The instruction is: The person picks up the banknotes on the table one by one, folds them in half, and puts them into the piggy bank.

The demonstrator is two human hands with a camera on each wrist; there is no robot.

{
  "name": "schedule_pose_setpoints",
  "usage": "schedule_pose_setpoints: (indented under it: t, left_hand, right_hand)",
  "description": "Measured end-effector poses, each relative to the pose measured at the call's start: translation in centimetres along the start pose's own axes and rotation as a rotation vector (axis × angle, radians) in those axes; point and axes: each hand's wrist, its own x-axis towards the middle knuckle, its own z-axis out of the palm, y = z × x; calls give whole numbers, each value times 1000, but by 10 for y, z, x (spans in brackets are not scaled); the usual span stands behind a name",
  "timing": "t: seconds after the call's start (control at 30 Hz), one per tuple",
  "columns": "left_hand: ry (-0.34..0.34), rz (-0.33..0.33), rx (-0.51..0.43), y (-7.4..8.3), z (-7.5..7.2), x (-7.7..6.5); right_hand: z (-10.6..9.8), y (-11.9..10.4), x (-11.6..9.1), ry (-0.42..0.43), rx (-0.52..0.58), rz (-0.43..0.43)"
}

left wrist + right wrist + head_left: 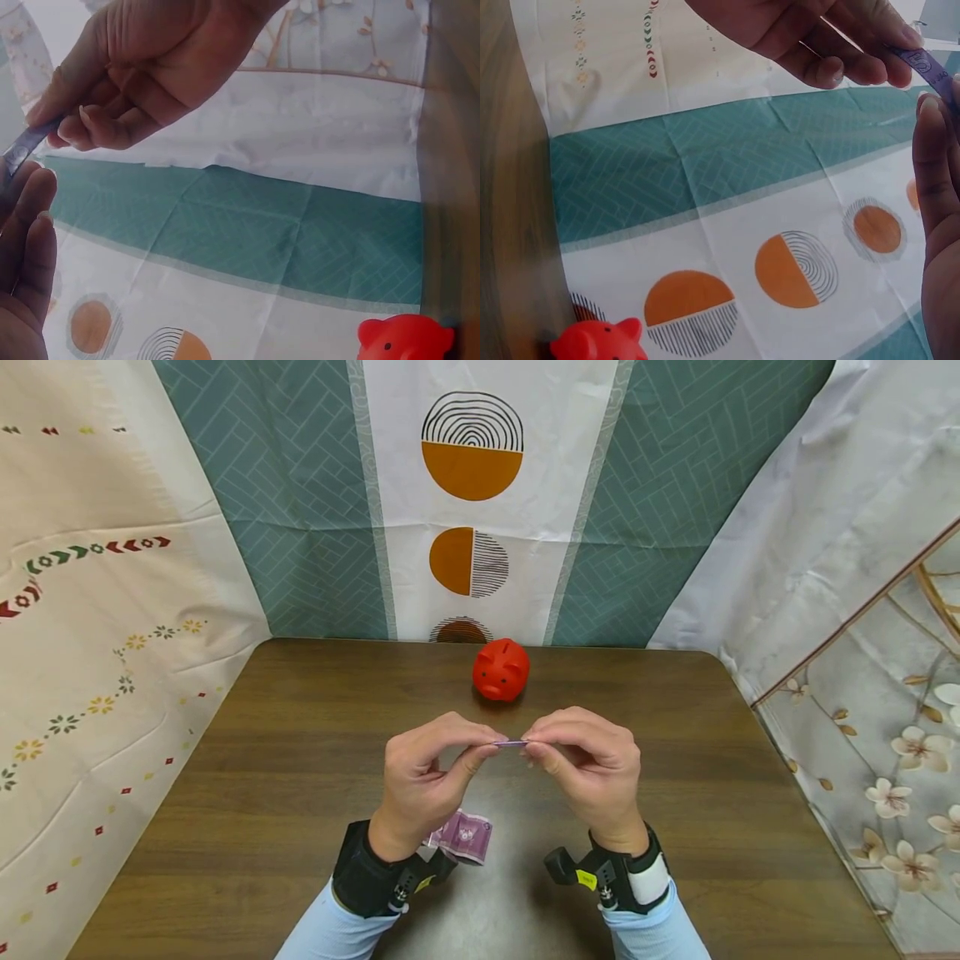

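Wooden table (262, 760), brown, rounded far corners. Behind it hangs a green and white cloth (300, 485) with orange and black-lined circles; cream patterned cloth (75, 693) to the left, white floral cloth (892, 827) to the right. A creased purple printed paper (468, 839) lies on the table near the left wrist; that wrist and its strapped-on camera (420, 875) cover part of it in the head view. A second camera (592, 868) sits on the right wrist.

Left hand (427, 772): thumb and index pinched together on one end of a narrow purple strip (511, 744). Right hand (592, 764): same pinch, other end. Strip spans the small gap between the fingertips, held above the table, nearly edge-on from the head; printed marks show in the right wrist view.

One container: red piggy bank (500, 670), upright near the table's far edge, just beyond the hands, apart from them. Dark slot on top; contents hidden.
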Motion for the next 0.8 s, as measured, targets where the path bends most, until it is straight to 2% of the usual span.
schedule_pose_setpoints:
  t: [0.13, 0.3, 0.57, 0.8]
  left_hand:
    - [2, -8, -11, 0, -1, -1]
    - [19, -34, -37, 0, -2, -2]
    - [37, -1, -48, -1, -2, -1]
    - [16, -1, -45, -1, -2, -2]
  right_hand:
    - [0, 1, 0, 4, -5, -10]
    - [0, -1, -1, -2, 24, 18]
    - [0, -1, -1, 32, 25, 45]
    - [2, 0, 0, 10, 11, -5]
